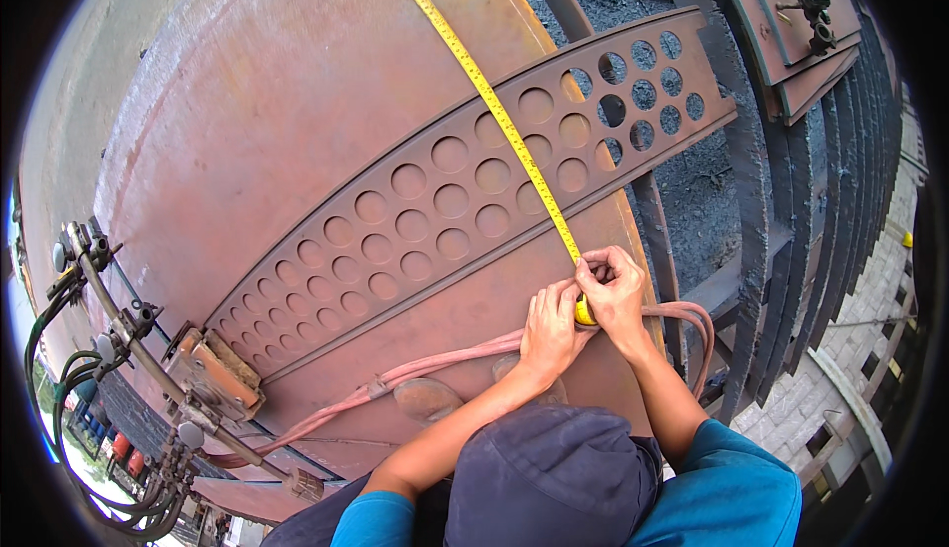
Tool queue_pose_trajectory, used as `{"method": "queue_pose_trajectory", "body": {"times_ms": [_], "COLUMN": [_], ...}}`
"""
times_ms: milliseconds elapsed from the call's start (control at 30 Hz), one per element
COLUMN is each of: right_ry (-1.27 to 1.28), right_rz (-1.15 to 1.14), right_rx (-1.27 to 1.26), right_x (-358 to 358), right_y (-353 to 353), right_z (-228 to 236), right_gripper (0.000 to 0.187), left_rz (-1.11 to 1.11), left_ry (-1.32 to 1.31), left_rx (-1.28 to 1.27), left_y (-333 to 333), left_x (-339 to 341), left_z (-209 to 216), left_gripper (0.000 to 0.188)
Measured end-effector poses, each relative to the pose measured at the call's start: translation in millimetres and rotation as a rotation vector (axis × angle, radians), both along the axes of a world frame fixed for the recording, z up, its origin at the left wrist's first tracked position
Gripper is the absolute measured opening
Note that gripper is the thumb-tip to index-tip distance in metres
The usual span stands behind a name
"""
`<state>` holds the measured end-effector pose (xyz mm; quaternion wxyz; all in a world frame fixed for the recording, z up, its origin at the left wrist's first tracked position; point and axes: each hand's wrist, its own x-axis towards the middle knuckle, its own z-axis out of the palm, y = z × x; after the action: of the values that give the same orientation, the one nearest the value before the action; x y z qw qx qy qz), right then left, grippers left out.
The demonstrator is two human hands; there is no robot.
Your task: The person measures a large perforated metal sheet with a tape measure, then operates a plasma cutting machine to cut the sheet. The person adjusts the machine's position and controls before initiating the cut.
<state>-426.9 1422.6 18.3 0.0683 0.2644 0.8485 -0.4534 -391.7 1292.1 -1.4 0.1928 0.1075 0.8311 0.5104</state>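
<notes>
A yellow tape measure [584, 312] is held between my two hands. Its yellow blade [481, 84] runs up and left, across a rust-brown plate with rows of round holes [452, 155], and out past the top edge. My left hand [552, 337] is closed beside the yellow case. My right hand [615, 300] has its fingers bent around the case and the blade close to it. The hands cover most of the case. Under the holed strip lies a large rusty steel sheet [247, 102].
Reddish twin hoses [455, 354] cross the sheet just below my hands. At the left stands a cutting machine [213, 374] with a metal bar and dark hoses. Upright slats [761, 211] line the right side. Stacked steel plates [791, 23] bear a metal fitting at upper right.
</notes>
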Motion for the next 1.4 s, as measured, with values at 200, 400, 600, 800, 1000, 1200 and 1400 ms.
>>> {"method": "queue_pose_trajectory", "body": {"times_ms": [200,400,600,800,1000,1200,1400], "right_ry": [0.000,-0.003,-0.012,-0.005,0.022,0.052,0.005], "right_rz": [0.016,0.014,0.012,-0.003,-0.016,0.014,0.147], "right_rx": [0.010,0.008,0.007,0.003,-0.026,-0.025,-0.053], "right_x": [-0.1,-0.2,-0.9,0.6,4.0,10.1,-2.4], "right_y": [0.0,0.3,0.4,0.8,0.5,1.7,5.8], "right_z": [-0.1,-0.7,0.1,-2.0,-2.4,-6.8,3.5], "right_gripper": [0.013,0.013,0.012,0.012,0.013,0.013,0.019], "left_rz": [-0.001,-0.013,-0.008,-0.015,0.007,0.021,0.016], "left_ry": [-0.004,-0.014,0.000,0.000,0.029,0.035,0.116], "left_rx": [0.002,-0.017,-0.013,-0.025,-0.013,-0.002,0.096], "left_y": [-0.7,-1.0,-1.1,-1.2,-0.6,-2.7,-11.9], "left_x": [-1.4,-1.8,-1.5,-3.3,-1.3,3.6,-12.5], "left_z": [1.3,2.4,1.4,4.9,7.0,6.7,18.6], "left_gripper": [0.078,0.077,0.077,0.072,0.075,0.073,0.072]}}
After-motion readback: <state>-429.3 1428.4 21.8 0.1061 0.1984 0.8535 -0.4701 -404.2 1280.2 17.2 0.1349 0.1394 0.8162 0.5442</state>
